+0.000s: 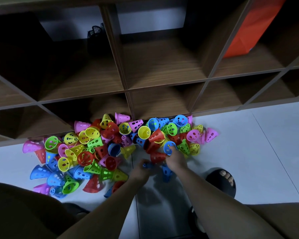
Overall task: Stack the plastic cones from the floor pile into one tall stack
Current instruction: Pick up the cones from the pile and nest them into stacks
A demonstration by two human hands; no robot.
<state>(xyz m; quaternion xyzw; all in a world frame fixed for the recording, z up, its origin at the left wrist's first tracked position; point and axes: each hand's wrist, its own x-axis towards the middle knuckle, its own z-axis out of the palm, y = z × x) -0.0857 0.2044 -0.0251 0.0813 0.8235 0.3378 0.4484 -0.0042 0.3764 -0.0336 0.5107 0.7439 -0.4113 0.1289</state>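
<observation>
A big wooden cubby shelf [124, 66] fills the wall beyond the fingers, with a white tiled floor [248, 144] under them. The pile of cones [93, 149], in pink, yellow, green, red and blue, sprawls mostly left of and beyond the fingers, against the shelf foot. The right hand [176, 161] has its fingers curled round a blue cone [168, 147] at the pile's near edge. The left hand [140, 170] is blurred, with a blue piece [147, 165] at its fingers; I cannot tell if it grips it. No tall stack stands yet, I'd say. Best to lift that cone clear, turn its mouth down and seat it squarely so it nests. I can read no writing anywhere.
</observation>
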